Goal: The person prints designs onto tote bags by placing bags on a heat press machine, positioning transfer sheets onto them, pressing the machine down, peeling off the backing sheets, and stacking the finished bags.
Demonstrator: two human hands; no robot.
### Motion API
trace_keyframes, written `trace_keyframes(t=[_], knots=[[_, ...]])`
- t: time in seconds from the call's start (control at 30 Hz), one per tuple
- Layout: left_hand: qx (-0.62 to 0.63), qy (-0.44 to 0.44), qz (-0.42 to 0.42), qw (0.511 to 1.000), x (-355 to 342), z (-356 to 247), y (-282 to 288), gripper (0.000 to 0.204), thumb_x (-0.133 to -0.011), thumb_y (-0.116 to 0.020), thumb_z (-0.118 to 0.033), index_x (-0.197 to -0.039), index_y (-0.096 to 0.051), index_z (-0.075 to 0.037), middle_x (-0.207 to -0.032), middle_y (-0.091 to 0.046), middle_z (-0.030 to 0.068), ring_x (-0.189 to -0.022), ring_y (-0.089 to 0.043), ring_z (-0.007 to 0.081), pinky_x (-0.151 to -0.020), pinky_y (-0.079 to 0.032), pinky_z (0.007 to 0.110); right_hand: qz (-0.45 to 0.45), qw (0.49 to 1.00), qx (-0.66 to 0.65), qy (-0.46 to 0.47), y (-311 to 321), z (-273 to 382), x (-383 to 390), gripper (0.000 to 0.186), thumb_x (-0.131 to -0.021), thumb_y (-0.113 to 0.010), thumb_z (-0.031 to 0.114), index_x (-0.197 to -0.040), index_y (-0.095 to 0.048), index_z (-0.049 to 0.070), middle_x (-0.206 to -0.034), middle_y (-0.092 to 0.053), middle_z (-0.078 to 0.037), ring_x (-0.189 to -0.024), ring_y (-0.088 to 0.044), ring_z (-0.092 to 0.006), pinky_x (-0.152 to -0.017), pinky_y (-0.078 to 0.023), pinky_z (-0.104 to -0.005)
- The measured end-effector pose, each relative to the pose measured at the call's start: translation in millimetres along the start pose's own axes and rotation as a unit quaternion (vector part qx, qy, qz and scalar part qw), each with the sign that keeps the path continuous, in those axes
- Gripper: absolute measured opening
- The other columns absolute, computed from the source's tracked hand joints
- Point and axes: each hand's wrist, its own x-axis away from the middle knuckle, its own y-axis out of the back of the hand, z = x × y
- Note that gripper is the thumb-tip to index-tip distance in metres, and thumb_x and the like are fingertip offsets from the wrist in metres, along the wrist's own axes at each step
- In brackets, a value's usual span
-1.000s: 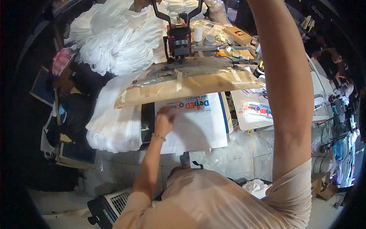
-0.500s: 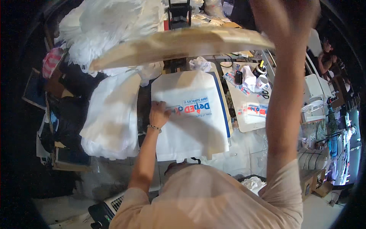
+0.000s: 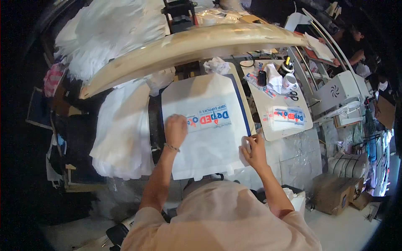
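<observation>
A white fabric bag (image 3: 201,154) with a red and blue print lies flat on a blue-edged board (image 3: 240,98) in front of me. My left hand (image 3: 176,130) rests on the bag at the left end of the print, its fingers curled in. Whatever those fingers may hold is hidden beneath them. At the bag's right edge is my right hand (image 3: 254,151), thumb and fingers bent and apart, with the fingertips by the board's edge. Beyond the bag, a long beige bar (image 3: 197,44) spans the view, raised above the table.
Left of the board lies a stack of white bags (image 3: 121,134); a bigger white heap (image 3: 111,33) stands behind. A pale board (image 3: 276,131) on the right bears a mug (image 3: 289,80), scissors (image 3: 293,96) and a printed piece. Farther right are a white machine (image 3: 341,94) and another person (image 3: 356,44).
My right hand has come down from the right end of the beige bar to the bag's right edge. My left hand stays on the bag, its fingers now more curled.
</observation>
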Motion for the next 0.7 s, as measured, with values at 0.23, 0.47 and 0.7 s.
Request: trace_keyframes(t=[0.23,0.47,0.7], knots=[[0.055,-0.125,-0.026,0.99,18.6,-59.7,-2.3,0.005,-0.081,-0.064,-0.006,-0.079,-0.068,-0.004,-0.081,-0.064,0.0143,-0.079,-0.062,0.0341,-0.071,-0.049,0.047,-0.015,0.997,-0.053,-0.049,2.6,1.9,-5.6,0.044,-0.08,-0.078,0.015,-0.12,-0.064,0.003,-0.104,-0.053,-0.019,-0.092,-0.056,-0.0344,-0.08,-0.048,-0.0417],[0.224,0.061,-0.065,0.971,11.7,-85.0,8.3,0.011,-0.09,-0.066,-0.012,-0.085,-0.069,-0.003,-0.083,-0.066,0.0139,-0.084,-0.066,0.0324,-0.077,-0.053,0.042,-0.032,0.987,-0.146,-0.064,-0.6,-11.2,-10.1,0.039,-0.079,-0.078,0.013,-0.115,-0.066,0.003,-0.091,-0.06,-0.015,-0.081,-0.059,-0.0294,-0.074,-0.05,-0.0383],[0.208,-0.15,0.126,0.958,15.6,-91.0,4.4,0.011,-0.086,-0.073,-0.013,-0.086,-0.07,-0.002,-0.084,-0.07,0.0128,-0.075,-0.068,0.0237,-0.071,-0.054,0.037,-0.019,0.985,-0.159,-0.057,2.0,-10.4,-15.7,0.03,-0.081,-0.076,0.01,-0.109,-0.069,0.002,-0.092,-0.062,-0.015,-0.079,-0.062,-0.0288,-0.072,-0.051,-0.0365]])
